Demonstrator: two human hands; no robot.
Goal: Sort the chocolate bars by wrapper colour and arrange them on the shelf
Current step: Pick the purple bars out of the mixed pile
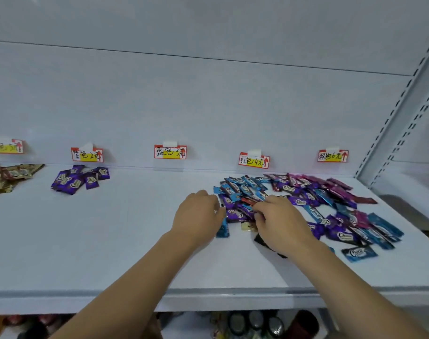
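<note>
Sorting is in hand. Your left hand (pixel 198 211) and right hand (pixel 280 220) both rest on the near-left edge of the mixed pile of chocolate bars (pixel 306 206), right of centre on the shelf (pixel 86 241). Right fingers (pixel 259 207) curl around a red bar (pixel 248 201). Whether the left fingers hold anything cannot be told. The purple group (pixel 80 179) and brown group (pixel 10 176) are already placed. Judged next: carry the red bar beneath the red label (pixel 253 161).
</note>
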